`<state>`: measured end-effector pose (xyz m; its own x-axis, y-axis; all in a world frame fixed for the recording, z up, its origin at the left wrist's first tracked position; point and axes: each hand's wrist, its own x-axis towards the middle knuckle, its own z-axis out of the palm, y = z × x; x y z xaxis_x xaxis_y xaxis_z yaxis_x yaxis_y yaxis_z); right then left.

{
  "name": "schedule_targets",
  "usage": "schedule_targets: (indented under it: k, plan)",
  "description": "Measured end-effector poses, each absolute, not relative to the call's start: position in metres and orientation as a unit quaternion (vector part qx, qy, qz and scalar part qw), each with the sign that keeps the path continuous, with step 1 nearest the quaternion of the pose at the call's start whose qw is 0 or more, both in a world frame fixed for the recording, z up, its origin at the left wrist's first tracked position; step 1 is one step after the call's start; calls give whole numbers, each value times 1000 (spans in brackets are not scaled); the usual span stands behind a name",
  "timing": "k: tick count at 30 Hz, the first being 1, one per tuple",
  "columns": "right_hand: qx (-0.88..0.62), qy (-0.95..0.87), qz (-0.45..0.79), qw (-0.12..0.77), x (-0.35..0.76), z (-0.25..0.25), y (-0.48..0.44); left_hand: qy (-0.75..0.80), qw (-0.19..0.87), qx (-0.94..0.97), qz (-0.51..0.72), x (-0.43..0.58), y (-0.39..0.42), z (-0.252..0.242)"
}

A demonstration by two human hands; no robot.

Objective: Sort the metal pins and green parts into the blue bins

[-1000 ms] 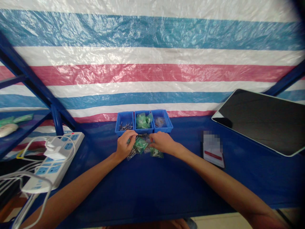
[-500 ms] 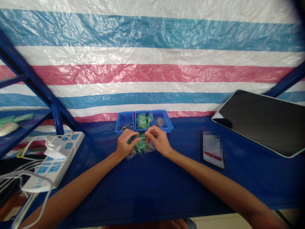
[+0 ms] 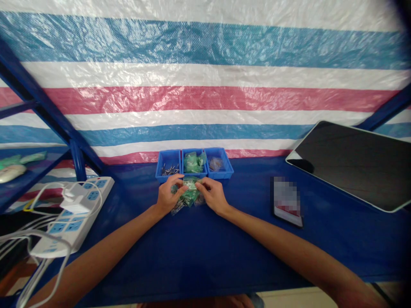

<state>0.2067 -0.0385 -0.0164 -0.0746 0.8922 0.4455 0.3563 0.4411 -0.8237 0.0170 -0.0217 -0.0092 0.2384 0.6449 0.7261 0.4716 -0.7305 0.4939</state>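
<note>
In front of the blue bins, my left hand point(image 3: 167, 196) pinches the left side of a small green plastic bag point(image 3: 192, 196) between thumb and fingers. My right hand point(image 3: 214, 196) grips the bag's upper right edge, its fingertips curled inward. Below my left fingers lies clear plastic with small metal pieces point(image 3: 178, 206) showing through it. Some more clear plastic point(image 3: 199, 200) shows beside my right fingers. What exactly is inside the green bag is too small to make out.
Three joined blue bins point(image 3: 194, 174) hold thin metal pins point(image 3: 170, 170), green bags point(image 3: 192, 162) and clear bags point(image 3: 216, 164). A phone point(image 3: 287, 203) and a dark-screened tablet-like panel point(image 3: 349, 164) lie right. A white power strip point(image 3: 75, 222) with cables sits left.
My right hand has shifted slightly down and its fingers now close on the bag's upper edge. The green bag looks more spread between both hands. My left hand has barely moved.
</note>
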Motion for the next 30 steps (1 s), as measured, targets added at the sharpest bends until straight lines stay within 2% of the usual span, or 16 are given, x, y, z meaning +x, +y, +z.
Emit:
schedule_targets:
  k: [8,12,17,21,30]
  plan:
    - [-460,-577,351,577,205,-20,-38,305,62,832,459,22,-21,-6]
    - [-435,-604,355,566,207,-15,-43,303,75,821,478,19,-19,-7]
    - [-403,-696,288,520,210,-11,-47,332,64,791,510,17,-20,-8]
    - [-409,-695,249,537,207,-12,-44,349,82,792,495,14,-20,-10]
    - [-431,-643,357,523,205,-20,-42,348,80,814,458,20,-21,-4]
